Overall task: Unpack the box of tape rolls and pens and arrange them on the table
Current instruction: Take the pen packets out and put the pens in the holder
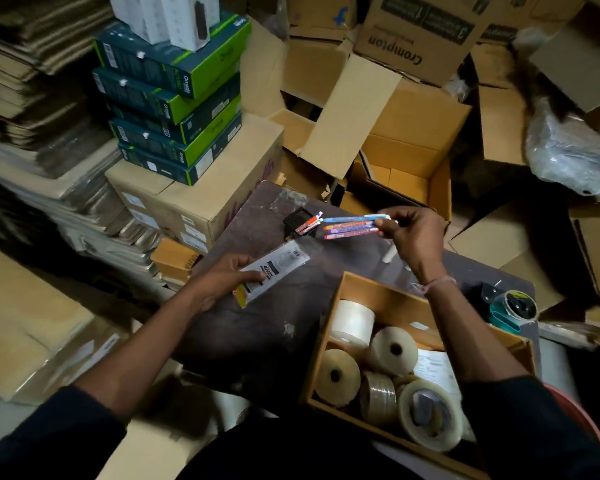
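Note:
My right hand (411,233) pinches a bunch of several coloured pens (350,227) by one end, holding them level above the dark table (271,327). My left hand (224,277) grips a clear plastic pen packet (274,271) just over the table's left side. Beyond the pens, a few more pens (310,223) lie against a small black holder (297,218). The open cardboard box (364,289) stands at the table's near right under my right forearm, with several tape rolls (392,351) inside and a sheet of paper.
A green tape dispenser (511,308) sits at the table's right edge. Stacked green boxes (174,98) on a carton rise at the far left. Open empty cartons (406,161) crowd the back, and plastic wrap (575,157) lies at right. Flat cardboard stacks fill the left.

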`<state>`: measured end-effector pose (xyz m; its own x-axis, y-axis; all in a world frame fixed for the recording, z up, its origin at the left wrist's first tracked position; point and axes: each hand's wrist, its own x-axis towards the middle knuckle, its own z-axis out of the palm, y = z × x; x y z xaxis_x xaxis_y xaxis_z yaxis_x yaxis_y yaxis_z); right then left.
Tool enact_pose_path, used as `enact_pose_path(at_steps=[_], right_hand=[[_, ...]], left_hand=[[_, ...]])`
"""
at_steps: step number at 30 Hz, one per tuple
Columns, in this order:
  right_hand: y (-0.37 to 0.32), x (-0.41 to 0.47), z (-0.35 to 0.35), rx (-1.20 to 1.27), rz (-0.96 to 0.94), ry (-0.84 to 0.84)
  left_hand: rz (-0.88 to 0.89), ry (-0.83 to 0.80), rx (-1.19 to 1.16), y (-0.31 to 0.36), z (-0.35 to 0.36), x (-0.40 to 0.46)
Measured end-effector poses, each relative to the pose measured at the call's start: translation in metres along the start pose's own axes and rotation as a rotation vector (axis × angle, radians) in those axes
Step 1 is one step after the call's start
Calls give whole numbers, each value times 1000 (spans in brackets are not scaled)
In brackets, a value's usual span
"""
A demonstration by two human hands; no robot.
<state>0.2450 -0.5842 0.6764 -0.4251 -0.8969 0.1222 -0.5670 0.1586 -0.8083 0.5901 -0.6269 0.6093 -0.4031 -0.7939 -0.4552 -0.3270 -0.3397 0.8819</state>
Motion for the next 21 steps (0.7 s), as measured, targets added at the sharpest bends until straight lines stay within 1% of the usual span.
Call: enact_pose_path(at_steps=[3,6,7,11,15,17,21], right_hand=[[-16,31,45,-211,-119,33],[-36,49,89,-413,-204,-36],[-40,53,102,-464,-212,-74],[-39,65,144,-589,-138,-212],[-29,77,167,-593,-134,-272],[-28,78,172,-591,-97,-288],[-19,80,167,-461,-3,-253]], left_hand=[[-38,114,-15,-16,-7,0],[-70,197,-92,-25,-11,-4],[-79,214,-121,-27,-13,-5],[-85,251,-160,-35,-24,-8],[-83,222,-157,-38,-33,-10],[-75,203,-160,-40,-36,-9],[-59,181,-122,-36,-32,-4]])
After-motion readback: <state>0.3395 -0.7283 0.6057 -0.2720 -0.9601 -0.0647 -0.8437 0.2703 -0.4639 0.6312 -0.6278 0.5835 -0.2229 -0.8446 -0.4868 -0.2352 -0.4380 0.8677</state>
